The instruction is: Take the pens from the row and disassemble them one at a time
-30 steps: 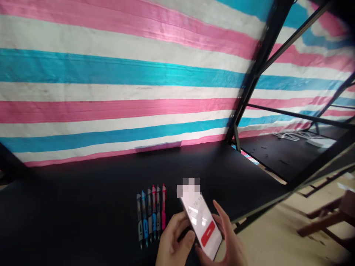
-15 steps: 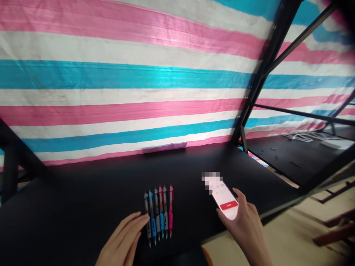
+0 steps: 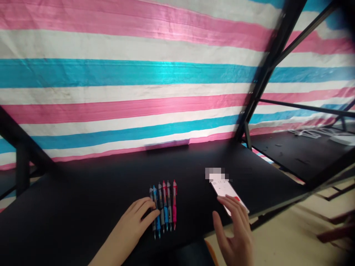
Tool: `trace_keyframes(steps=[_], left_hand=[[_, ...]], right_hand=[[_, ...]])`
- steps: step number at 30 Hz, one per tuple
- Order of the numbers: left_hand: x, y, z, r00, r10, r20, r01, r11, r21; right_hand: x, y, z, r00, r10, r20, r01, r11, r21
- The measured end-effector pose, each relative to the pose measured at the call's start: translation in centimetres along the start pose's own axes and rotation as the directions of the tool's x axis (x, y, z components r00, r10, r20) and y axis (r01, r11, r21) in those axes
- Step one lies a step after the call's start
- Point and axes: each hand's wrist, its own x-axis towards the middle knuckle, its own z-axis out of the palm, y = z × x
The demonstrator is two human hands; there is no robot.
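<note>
Several click pens lie side by side in a row on the black tabletop point(image 3: 91, 184), tips towards me. At the row's left end, a grey pen point(image 3: 154, 231) is partly covered by my left hand point(image 3: 137, 218); beside it lies a blue pen point(image 3: 158, 221). The left fingers are bent over these two pens, thumb apart from the fingers, and whether they press on them cannot be told. A pink pen point(image 3: 174, 212) ends the row on the right. My right hand point(image 3: 235, 229) is open, fingers spread, its fingertips over the lower part of a lit phone point(image 3: 222, 189) lying flat.
Behind the table hangs a striped pink, white and blue sheet point(image 3: 124, 74). Black metal frame posts point(image 3: 256, 87) rise on either side. White cables point(image 3: 307, 132) and a white device point(image 3: 344, 139) lie on another black surface at the right.
My right hand has let go of the phone's edges and drawn back towards me. My left hand has moved right, from beside the row to over its leftmost pens. The view has shifted slightly.
</note>
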Motion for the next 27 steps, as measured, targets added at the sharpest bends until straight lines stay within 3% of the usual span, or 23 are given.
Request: trace_keyframes(steps=[4, 10, 17, 19, 23, 26, 27], left_hand=[[0.0, -0.2, -0.4, 0.996, 0.07, 0.048, -0.068, 0.997, -0.042], [0.3, -0.1, -0.7, 0.996, 0.068, 0.065, -0.066, 0.997, -0.042], [0.9, 0.4, -2.1, 0.996, 0.083, -0.015, -0.083, 0.996, -0.017], [1.5, 0.7, -2.9, 0.995, 0.071, -0.064, -0.073, 0.997, -0.028], [4.0, 1.1, -4.3, 0.981, 0.121, -0.15, -0.113, 0.992, 0.06], [6.3, 0.5, -4.7, 0.938, 0.255, -0.235, -0.219, 0.961, 0.169], [7.0, 0.1, -4.8, 0.918, 0.3, -0.26, -0.248, 0.944, 0.217]], right_hand=[[0.0, -1.7, 0.9, 0.997, -0.032, 0.073, 0.023, 0.991, 0.129], [1.0, -2.5, 1.8, 0.986, -0.004, 0.166, -0.032, 0.976, 0.217], [2.2, -3.0, 2.2, 0.962, 0.035, 0.269, -0.14, 0.913, 0.383], [3.1, -3.6, 2.2, 0.918, 0.046, 0.395, -0.225, 0.878, 0.421], [6.1, -5.2, 3.1, 0.737, -0.041, 0.674, -0.374, 0.806, 0.459], [8.6, -5.6, 4.8, 0.594, -0.188, 0.782, -0.33, 0.83, 0.45], [9.4, -5.5, 5.4, 0.569, -0.226, 0.791, -0.289, 0.846, 0.449]])
